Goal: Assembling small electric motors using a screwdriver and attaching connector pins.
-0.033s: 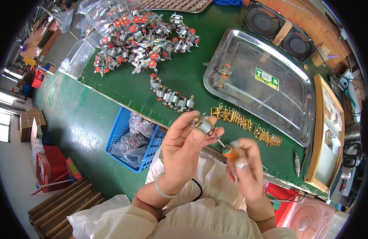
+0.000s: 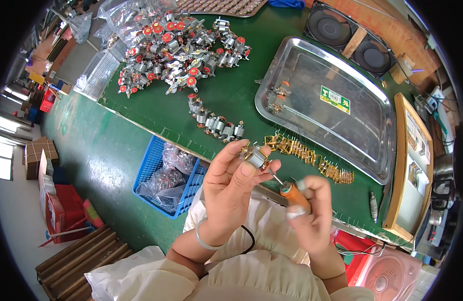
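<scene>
My left hand [image 2: 231, 185] pinches a small silver motor [image 2: 255, 156] between thumb and fingers, above the bench's near edge. A screwdriver with an orange handle [image 2: 294, 196] points up and left, its shaft reaching the motor's near end; whether the tip sits on a screw is too small to tell. My right hand [image 2: 316, 210], smeared by motion, has thumb and fingers around that handle. Just beyond the motor, a row of brass-coloured frames [image 2: 309, 153] with thin wires lies on the bench. A short curved line of similar motors [image 2: 216, 123] is to the left.
A big heap of motors with red discs [image 2: 176, 50] covers the far left of the green bench [image 2: 156, 108]. At right lies a metal tray [image 2: 341, 128] holding a few parts. Two black fans [image 2: 331, 25] stand behind it. A blue basket [image 2: 156, 150] with bagged parts sits below the edge.
My right hand's fingers have shifted around the orange handle, and the handle shows more fully. The left hand and the motor have barely moved.
</scene>
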A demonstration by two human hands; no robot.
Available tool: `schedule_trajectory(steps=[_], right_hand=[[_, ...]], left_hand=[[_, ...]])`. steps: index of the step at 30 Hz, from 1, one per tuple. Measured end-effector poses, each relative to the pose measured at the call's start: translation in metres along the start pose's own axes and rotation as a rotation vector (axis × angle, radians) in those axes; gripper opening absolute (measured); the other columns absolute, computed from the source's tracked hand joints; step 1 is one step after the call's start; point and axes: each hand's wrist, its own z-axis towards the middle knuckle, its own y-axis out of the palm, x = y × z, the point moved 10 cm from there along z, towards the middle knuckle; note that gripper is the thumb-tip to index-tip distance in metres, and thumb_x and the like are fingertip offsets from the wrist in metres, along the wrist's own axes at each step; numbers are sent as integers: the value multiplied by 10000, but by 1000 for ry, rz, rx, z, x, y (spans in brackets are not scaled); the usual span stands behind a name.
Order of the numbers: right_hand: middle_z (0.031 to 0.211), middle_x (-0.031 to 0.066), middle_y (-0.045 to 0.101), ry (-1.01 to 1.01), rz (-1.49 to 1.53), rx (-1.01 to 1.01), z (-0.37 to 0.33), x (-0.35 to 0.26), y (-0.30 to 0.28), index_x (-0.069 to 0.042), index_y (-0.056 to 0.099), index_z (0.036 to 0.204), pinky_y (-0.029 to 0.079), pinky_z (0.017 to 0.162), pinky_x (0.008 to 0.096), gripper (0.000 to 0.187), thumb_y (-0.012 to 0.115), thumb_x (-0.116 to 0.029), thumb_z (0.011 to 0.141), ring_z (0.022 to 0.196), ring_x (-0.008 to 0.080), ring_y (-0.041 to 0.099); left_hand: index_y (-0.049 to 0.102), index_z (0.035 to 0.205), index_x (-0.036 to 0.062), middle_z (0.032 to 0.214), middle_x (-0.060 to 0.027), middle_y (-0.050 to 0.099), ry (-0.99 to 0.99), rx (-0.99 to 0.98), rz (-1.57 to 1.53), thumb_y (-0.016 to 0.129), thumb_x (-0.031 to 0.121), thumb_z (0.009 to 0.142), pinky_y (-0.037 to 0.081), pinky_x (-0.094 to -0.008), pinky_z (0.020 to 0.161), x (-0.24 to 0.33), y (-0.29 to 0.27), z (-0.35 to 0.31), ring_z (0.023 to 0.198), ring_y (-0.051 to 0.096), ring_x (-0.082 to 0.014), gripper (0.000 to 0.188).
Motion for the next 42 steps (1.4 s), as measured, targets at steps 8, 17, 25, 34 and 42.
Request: schedule_trajectory(steps=[8,17,25,34,42], right_hand=[[556,13,446,284,-50,-280,3,29,-4,11,483,825,270,422,159,268,439,-243,897,462,34,347],[517,2,471,248,-184,-282,8,23,-7,-20,494,761,281,380,186,209,462,-181,892,413,19,363],[785,13,510,25,87,-150,21,-27,-52,-29,481,885,374,486,148,288,670,6,671,612,29,484],[845,56,489,-125,-38,-283,10,-24,-11,-42,348,944,446,695,234,366,616,73,723,795,108,536],[928,98,561,-76,-225,-338,2,5,-4,66,401,1134,404,707,193,328,500,-47,843,785,78,517]], left_hand=[[402,1192,47,1082,-177,546,-1,-15,-5,499,81,855,500,-362,774,-1,1,-1,919,582,-306,352],[419,1184,48,1085,-179,546,-45,-10,17,497,73,854,500,-355,769,-2,1,0,923,581,-308,340],[442,1144,41,1041,-177,566,-181,-45,117,509,79,848,508,-304,679,-3,0,3,819,611,-251,306],[415,1185,47,1087,-178,541,-236,-67,100,493,99,862,520,-300,691,-6,10,16,869,604,-265,336],[387,1211,28,1101,-192,528,-219,-16,49,473,113,873,521,-318,730,-11,5,13,896,596,-272,359]])
